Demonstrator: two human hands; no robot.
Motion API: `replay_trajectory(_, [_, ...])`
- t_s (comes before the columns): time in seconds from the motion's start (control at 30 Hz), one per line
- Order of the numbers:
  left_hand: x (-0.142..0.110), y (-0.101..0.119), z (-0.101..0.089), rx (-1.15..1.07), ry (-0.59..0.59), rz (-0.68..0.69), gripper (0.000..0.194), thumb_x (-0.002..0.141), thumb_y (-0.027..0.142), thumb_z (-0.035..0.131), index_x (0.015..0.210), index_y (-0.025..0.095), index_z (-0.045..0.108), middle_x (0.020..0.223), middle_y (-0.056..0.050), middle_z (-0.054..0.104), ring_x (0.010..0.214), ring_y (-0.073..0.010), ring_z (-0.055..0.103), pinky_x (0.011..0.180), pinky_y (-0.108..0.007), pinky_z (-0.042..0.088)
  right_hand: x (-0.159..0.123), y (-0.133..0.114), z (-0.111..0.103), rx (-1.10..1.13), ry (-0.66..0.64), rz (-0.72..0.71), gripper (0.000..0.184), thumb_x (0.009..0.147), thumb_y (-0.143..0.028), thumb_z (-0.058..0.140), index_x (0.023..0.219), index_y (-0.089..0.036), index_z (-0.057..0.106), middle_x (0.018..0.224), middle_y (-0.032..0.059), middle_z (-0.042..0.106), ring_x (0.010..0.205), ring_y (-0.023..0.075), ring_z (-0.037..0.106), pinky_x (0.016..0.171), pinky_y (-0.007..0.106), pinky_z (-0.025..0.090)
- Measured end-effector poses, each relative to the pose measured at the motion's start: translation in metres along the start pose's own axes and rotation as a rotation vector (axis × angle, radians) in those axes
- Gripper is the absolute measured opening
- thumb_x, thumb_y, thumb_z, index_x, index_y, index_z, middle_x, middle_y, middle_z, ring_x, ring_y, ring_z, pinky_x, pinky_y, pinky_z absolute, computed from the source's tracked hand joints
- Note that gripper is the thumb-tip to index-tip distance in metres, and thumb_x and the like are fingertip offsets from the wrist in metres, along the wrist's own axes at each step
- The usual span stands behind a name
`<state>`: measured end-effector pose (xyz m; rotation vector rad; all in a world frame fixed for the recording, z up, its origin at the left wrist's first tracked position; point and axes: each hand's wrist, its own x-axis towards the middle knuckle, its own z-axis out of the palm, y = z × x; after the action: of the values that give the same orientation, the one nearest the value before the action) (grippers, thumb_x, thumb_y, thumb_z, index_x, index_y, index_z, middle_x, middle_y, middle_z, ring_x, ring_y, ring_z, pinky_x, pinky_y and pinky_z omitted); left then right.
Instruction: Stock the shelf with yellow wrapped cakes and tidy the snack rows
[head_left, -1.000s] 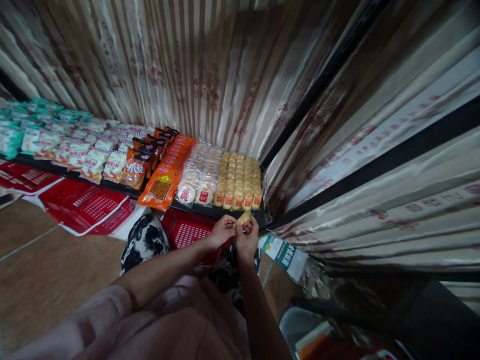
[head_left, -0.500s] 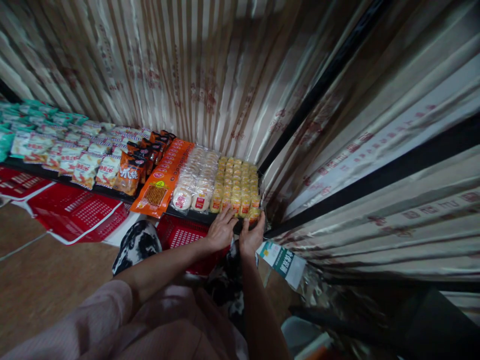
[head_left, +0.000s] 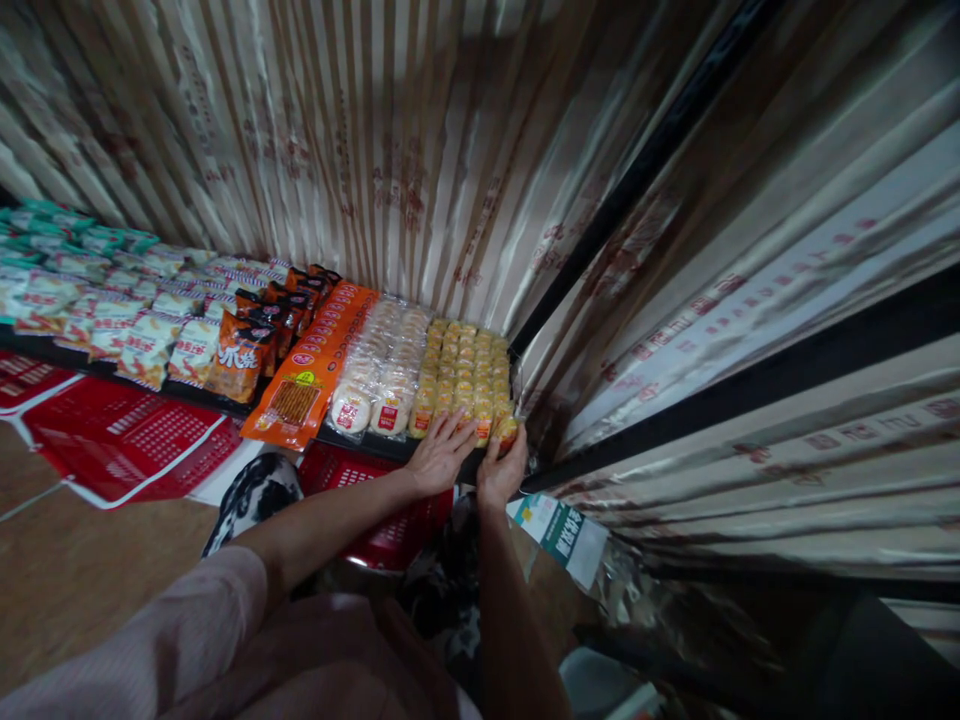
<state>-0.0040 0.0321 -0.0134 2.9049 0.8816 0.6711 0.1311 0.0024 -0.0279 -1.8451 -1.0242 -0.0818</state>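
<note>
- Since 1.0 s ago, the yellow packet has moved from in front of the display to the near right corner of the block of yellow packets, and both hands have moved to the block's near edge
- The right hand has its thumb on the left and its fingers on the right of that packet, gripping it in place
- The left hand lies with fingers spread over the near row just to the left, open and grasping nothing
- Left of the yellow block, touching or almost so, stand 2 columns of white round packs
- Next on the left, a long orange bag lies flat, its near end jutting past the edge of the black shelf
- Farther left come orange-and-black bags, white bags and teal bags
- Below the shelf are red baskets, with a patterned trouser leg near them
- Striped sheeting rises behind on the far side, crossed on the right by a black bar
- A green-and-white label sits at near right
</note>
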Motion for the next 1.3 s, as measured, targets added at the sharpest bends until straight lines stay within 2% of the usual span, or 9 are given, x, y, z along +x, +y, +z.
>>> replay_trajectory(0.33, [0.000, -0.010, 0.012, 0.066, 0.005, 0.050, 0.053, 0.087, 0.022, 0.042, 0.139, 0.014, 0.040, 0.153, -0.005, 0.021, 0.143, -0.0297, 0.000, 0.113, -0.052, 0.012, 0.004, 0.012, 0.006, 0.050, -0.016, -0.006, 0.062, 0.089, -0.046, 0.036, 0.136, -0.006, 0.038, 0.135, 0.0212, 0.046, 0.126, 0.0279, 0.043, 0.102, 0.044, 0.036])
replay_trajectory(0.57, [-0.003, -0.015, 0.017, 0.105, -0.027, 0.082, 0.055, 0.089, 0.024, 0.040, 0.142, 0.013, 0.034, 0.154, -0.007, 0.020, 0.143, -0.0289, 0.003, 0.113, -0.054, 0.009, 0.010, 0.008, 0.007, 0.094, 0.009, -0.023, 0.063, 0.089, -0.047, 0.036, 0.135, -0.004, 0.039, 0.134, 0.0215, 0.047, 0.127, 0.0260, 0.042, 0.104, 0.041, 0.035])
replay_trajectory(0.87, [-0.005, -0.013, 0.018, 0.099, -0.023, 0.078, 0.057, 0.089, 0.024, 0.039, 0.144, 0.014, 0.030, 0.153, -0.008, 0.022, 0.143, -0.0262, 0.008, 0.114, -0.053, 0.010, 0.004, 0.014, 0.009, 0.024, -0.068, -0.048, 0.062, 0.090, -0.046, 0.032, 0.136, -0.005, 0.038, 0.135, 0.0214, 0.046, 0.126, 0.0266, 0.043, 0.103, 0.043, 0.036])
replay_trajectory(1.03, [-0.007, -0.015, 0.022, 0.113, -0.002, 0.094, 0.056, 0.089, 0.023, 0.039, 0.143, 0.013, 0.031, 0.152, -0.007, 0.023, 0.143, -0.0260, 0.005, 0.114, -0.053, 0.008, 0.004, 0.016, 0.011, 0.025, -0.107, -0.020, 0.063, 0.091, -0.043, 0.025, 0.140, -0.003, 0.031, 0.142, 0.0216, 0.038, 0.133, 0.0270, 0.035, 0.107, 0.045, 0.031])
replay_trajectory(1.17, [-0.008, -0.015, 0.024, 0.126, 0.004, 0.104, 0.054, 0.090, 0.023, 0.037, 0.144, 0.014, 0.031, 0.153, -0.006, 0.020, 0.143, -0.0251, 0.003, 0.115, -0.052, 0.006, 0.005, 0.020, 0.013, 0.037, -0.099, -0.018, 0.062, 0.089, -0.040, 0.025, 0.143, -0.011, 0.027, 0.145, 0.0174, 0.034, 0.137, 0.0246, 0.029, 0.109, 0.043, 0.029])
replay_trajectory(1.3, [-0.008, -0.015, 0.024, 0.129, 0.002, 0.113, 0.054, 0.091, 0.025, 0.037, 0.144, 0.015, 0.030, 0.153, -0.005, 0.020, 0.143, -0.0253, 0.004, 0.114, -0.052, 0.008, 0.004, 0.018, 0.012, 0.011, -0.116, -0.014, 0.063, 0.089, -0.038, 0.027, 0.140, -0.001, 0.028, 0.144, 0.0223, 0.034, 0.135, 0.0276, 0.032, 0.109, 0.046, 0.029])
